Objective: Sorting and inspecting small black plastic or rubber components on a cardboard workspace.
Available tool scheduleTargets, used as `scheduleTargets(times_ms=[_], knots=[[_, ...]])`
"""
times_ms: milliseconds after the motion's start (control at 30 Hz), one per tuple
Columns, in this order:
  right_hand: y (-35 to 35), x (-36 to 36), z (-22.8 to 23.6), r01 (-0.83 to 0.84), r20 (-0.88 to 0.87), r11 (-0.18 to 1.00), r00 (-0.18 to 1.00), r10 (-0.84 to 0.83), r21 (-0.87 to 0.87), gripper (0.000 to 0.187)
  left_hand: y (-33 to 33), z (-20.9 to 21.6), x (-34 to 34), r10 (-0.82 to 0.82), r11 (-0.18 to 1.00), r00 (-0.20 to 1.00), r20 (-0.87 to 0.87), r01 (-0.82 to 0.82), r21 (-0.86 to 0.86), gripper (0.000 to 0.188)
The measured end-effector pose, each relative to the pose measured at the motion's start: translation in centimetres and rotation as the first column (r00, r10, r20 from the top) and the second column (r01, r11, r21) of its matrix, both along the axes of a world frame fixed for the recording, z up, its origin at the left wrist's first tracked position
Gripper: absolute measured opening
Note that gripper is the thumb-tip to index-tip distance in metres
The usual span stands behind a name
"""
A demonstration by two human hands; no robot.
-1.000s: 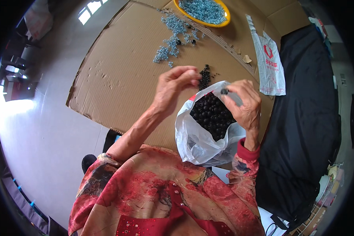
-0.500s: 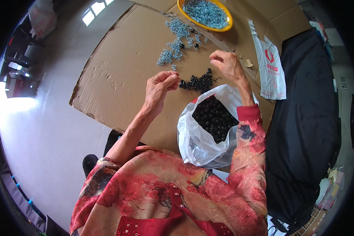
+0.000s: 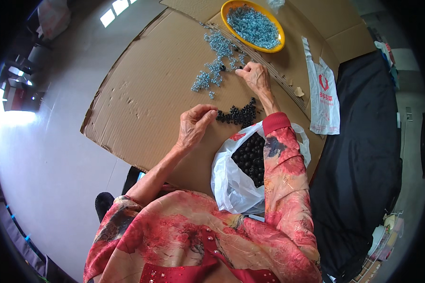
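My left hand (image 3: 195, 123) is closed in a pinch, thumb against fingertips, at the left end of a pile of small black pieces (image 3: 239, 115). Whatever sits in that pinch is too small to make out. Farther off, my right hand (image 3: 256, 78) has its fingers drawn together at the right edge of scattered tiny light-blue pieces (image 3: 201, 81). A dark round bead (image 3: 223, 68) lies among the blue ones. Below my right wrist stands an open white plastic bag (image 3: 229, 177) of round black beads (image 3: 248, 158), partly covered by my sleeve.
A yellow oval bowl (image 3: 281, 43) of light-blue pieces stands at the far side of the cardboard sheet (image 3: 137, 89). A flat white plastic bag (image 3: 323, 94) lies on the right, beside black cloth (image 3: 363, 155). A torn brown scrap (image 3: 299, 92) lies near the cardboard's ridged strip.
My right hand has moved left, to the edge of the blue pieces, and its sleeve now covers part of the bead bag. My left hand stays pinched beside the black pile.
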State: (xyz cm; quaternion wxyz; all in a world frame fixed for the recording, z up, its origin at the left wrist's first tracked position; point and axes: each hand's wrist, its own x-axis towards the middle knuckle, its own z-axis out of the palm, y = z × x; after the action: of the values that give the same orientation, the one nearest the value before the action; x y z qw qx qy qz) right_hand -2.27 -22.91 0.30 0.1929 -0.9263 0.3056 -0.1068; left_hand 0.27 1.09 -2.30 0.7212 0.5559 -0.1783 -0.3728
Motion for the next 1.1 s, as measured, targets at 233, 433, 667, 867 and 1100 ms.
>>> scheduleTargets(times_ms=[233, 433, 667, 867, 1100], knots=[[0.4, -1.1, 0.6, -0.151, 0.047, 0.988, 0.988, 0.150, 0.016, 0.011, 0.3, -0.3, -0.1, -0.023, 0.999, 0.999, 0.043, 0.022, 0.023, 0.015], [-0.3, 0.0, -0.3, -0.199, 0.121, 0.976, 0.971, 0.208, -0.084, 0.019, 0.1, -0.2, -0.3, -0.007, 1.000, 0.998, 0.059, 0.009, -0.027, 0.015], [0.4, -1.0, 1.1, -0.096, 0.082, 0.958, 0.994, 0.076, 0.272, 0.019, 0.3, -0.3, 0.0, -0.034, 0.999, 0.997, 0.062, 0.035, -0.007, 0.016], [4.6, -4.4, 5.8, -0.480, 0.524, 0.258, 0.840, -0.139, 0.838, 0.022, -0.9, 4.6, 0.6, 0.018, 0.986, 1.000, -0.020, -0.021, -0.165, 0.027], [8.1, -5.6, 8.2, -0.477, 0.526, 0.285, 0.842, -0.124, 0.831, 0.026, -2.2, 7.1, 0.8, -0.042, 0.938, 0.999, -0.007, 0.037, -0.345, 0.031]])
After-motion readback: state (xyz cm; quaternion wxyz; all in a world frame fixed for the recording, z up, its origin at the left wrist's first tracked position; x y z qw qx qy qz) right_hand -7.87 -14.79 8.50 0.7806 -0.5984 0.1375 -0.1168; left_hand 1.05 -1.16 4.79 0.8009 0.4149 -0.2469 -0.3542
